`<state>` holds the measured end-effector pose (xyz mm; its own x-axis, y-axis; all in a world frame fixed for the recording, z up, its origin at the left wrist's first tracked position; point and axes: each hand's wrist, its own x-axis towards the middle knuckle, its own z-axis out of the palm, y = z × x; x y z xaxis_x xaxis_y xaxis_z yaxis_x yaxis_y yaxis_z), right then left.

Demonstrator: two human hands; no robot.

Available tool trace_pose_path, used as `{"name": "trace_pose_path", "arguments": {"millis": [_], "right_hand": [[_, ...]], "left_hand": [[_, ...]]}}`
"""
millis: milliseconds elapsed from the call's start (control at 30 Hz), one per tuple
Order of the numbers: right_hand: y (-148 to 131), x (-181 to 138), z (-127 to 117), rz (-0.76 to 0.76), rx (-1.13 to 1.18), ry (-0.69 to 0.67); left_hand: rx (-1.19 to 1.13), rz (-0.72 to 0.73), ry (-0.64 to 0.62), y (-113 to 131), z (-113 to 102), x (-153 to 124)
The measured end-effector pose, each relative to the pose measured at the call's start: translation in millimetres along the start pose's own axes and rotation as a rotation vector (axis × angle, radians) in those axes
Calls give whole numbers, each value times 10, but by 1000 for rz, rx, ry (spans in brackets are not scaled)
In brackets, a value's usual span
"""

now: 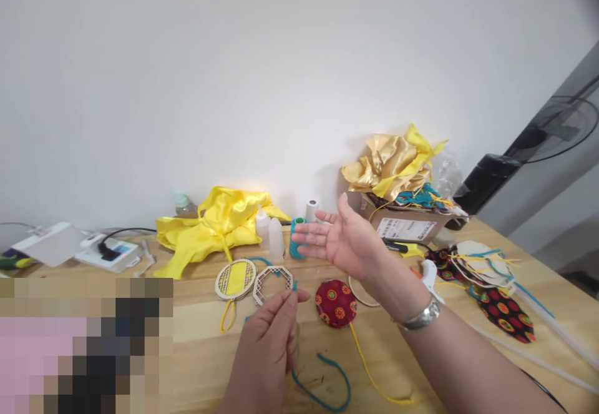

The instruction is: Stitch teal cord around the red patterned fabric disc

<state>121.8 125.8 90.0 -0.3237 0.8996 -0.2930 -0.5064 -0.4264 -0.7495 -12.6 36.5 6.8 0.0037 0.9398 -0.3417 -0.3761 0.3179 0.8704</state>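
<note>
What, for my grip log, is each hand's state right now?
Left hand: closed, fingertips pinching the teal cord.
Right hand: open, palm up, holding nothing.

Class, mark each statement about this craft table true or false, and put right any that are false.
1. The left hand pinches a teal cord. True.
2. The right hand grips a pair of scissors. False: it is open and holds nothing.
3. A watch sits on the right wrist. True.
4. The red patterned disc lies inside the cardboard box. False: it lies flat on the table, in front of the box.
5. The yellow cloth lies bunched on the table near the wall. True.
</note>
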Motion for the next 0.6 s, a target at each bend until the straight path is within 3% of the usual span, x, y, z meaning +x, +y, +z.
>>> {"name": "trace_pose_path", "arguments": {"millis": [200, 333, 500, 600], "right_hand": [[-408, 81, 157, -156, -63, -112], [-683, -14, 243, -315, -260, -177], [-972, -160, 253, -559, -772, -41], [-905, -305, 90, -675, -1337, 154]], "left_hand": [[-48, -14, -6, 75, 30, -57], [-91, -47, -8, 98, 37, -128], [-48, -82, -7, 92, 25, -189], [-37, -105, -8, 51, -12, -223]]}}
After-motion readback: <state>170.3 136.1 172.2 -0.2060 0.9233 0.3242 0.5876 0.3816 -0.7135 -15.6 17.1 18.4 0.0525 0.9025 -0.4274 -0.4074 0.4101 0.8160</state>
